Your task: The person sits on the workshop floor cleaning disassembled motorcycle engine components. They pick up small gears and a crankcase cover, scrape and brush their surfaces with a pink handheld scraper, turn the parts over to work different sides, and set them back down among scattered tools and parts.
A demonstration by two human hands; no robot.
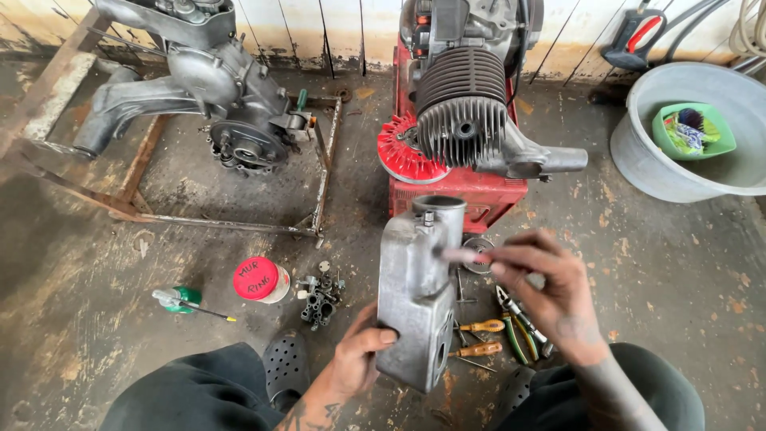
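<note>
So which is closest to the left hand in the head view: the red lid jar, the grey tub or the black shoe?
From the left hand:
1. Black shoe, right beside it on the floor.
2. Red lid jar, farther off, up and to the left.
3. Grey tub, far away at the upper right.

My left hand (pixel 359 363) grips a grey metal casing (pixel 416 291) upright; my right hand (pixel 550 287) presses a blurred brush (pixel 463 255) against its side.
</note>
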